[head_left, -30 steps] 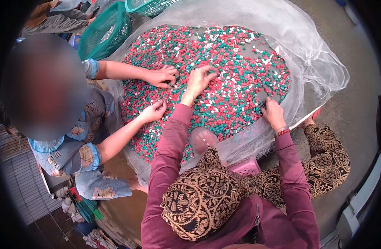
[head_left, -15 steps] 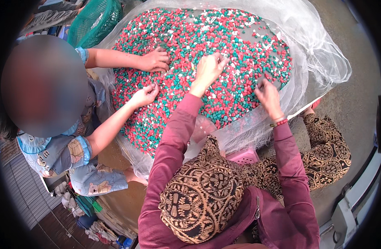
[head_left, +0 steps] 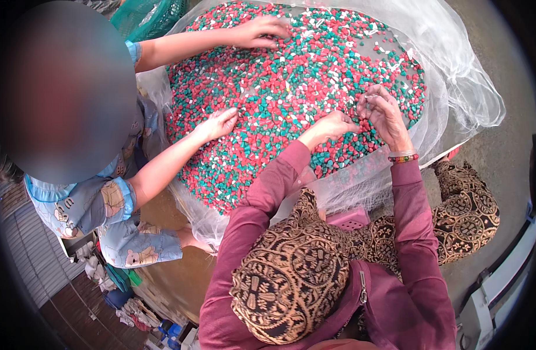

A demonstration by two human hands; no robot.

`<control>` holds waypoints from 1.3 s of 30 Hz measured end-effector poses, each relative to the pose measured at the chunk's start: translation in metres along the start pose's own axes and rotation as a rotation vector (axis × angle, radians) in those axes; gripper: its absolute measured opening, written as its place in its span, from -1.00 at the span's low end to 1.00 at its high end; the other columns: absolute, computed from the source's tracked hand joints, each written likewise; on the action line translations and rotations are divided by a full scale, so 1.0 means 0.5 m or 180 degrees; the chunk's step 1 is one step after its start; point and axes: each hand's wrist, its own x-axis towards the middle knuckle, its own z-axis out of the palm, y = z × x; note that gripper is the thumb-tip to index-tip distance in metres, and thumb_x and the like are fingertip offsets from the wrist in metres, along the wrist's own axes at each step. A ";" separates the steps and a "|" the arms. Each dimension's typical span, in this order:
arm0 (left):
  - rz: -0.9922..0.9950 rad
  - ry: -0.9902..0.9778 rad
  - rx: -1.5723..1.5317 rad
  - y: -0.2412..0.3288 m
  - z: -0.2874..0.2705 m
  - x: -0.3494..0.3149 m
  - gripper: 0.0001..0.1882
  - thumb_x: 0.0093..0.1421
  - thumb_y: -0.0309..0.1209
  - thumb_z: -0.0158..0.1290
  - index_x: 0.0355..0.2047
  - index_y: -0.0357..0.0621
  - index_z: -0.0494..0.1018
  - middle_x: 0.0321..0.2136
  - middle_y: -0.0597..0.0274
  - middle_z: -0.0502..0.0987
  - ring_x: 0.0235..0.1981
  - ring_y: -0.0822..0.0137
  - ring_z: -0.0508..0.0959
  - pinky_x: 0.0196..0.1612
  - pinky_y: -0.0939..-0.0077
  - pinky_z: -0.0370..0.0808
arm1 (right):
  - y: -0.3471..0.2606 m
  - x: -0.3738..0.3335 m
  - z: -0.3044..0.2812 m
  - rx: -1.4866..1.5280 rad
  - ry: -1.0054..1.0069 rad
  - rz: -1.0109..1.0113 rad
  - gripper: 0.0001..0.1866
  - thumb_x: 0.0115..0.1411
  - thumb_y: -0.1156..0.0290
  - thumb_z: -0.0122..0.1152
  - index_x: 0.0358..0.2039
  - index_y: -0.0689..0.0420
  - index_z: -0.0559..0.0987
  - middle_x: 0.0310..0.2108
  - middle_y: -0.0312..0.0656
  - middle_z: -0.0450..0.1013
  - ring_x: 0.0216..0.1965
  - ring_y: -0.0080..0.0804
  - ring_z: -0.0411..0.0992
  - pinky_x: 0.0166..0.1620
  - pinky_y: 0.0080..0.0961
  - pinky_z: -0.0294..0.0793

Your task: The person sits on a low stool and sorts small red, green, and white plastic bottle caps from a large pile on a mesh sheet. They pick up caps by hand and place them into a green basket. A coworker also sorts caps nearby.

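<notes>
A wide layer of small red, green and white plastic pieces (head_left: 268,143) lies on a pale mesh net (head_left: 451,64). My left hand (head_left: 332,127) is low over the near right part of the layer, thumb and fingers pinched together. Whatever they may hold is hidden. Beside it, my right hand (head_left: 386,115) is raised slightly above the pieces with its fingers curled and the tips drawn together. Something pale seems to be at those tips, too small to name. A beaded bracelet (head_left: 403,158) circles my right wrist.
At the left a co-worker in a blue patterned outfit reaches over the same pieces with one hand (head_left: 262,32) at the far side and another hand (head_left: 219,123) nearer. A green mesh basket (head_left: 148,17) stands at far left. A pink plastic stool (head_left: 349,219) is by my legs.
My left hand has moved right and nearer, toward my right hand. My right hand has lifted and turned, its fingers now upward. The co-worker's far hand has moved farther away and right.
</notes>
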 end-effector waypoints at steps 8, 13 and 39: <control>0.1417 0.1854 0.1391 0.018 -0.184 0.029 -0.83 0.09 -0.32 0.10 -0.31 -0.03 0.57 -0.47 0.22 0.59 -0.46 0.38 0.57 -0.35 0.50 0.47 | -0.033 0.001 0.022 -0.0304 0.0390 0.0079 -0.83 0.17 0.52 0.10 -0.21 0.19 0.38 -0.52 -0.25 0.39 -0.52 -0.53 0.38 -0.50 -0.68 0.30; 0.1678 0.1608 0.3553 -0.028 -0.124 0.024 -0.68 0.05 -0.39 0.05 -0.13 0.11 0.50 -0.37 0.14 0.54 -0.33 0.17 0.57 -0.31 0.28 0.51 | -0.022 -0.011 -0.004 -0.0018 0.0464 0.0206 -0.61 0.17 0.55 0.04 0.03 0.29 0.31 -0.44 -0.19 0.44 -0.48 -0.51 0.43 -0.42 -0.65 0.42; 0.1281 0.0995 -0.2204 -0.105 -0.063 -0.188 -0.88 0.17 -0.36 -0.10 -0.37 -0.14 0.33 -0.64 0.34 0.37 -0.74 0.61 0.17 -0.71 0.67 0.09 | 0.168 0.040 0.006 -0.6004 -0.0013 -0.0876 -0.82 0.05 0.54 0.06 -0.28 0.22 0.39 -0.28 -0.05 0.37 -0.35 -0.03 0.44 -0.36 -0.16 0.47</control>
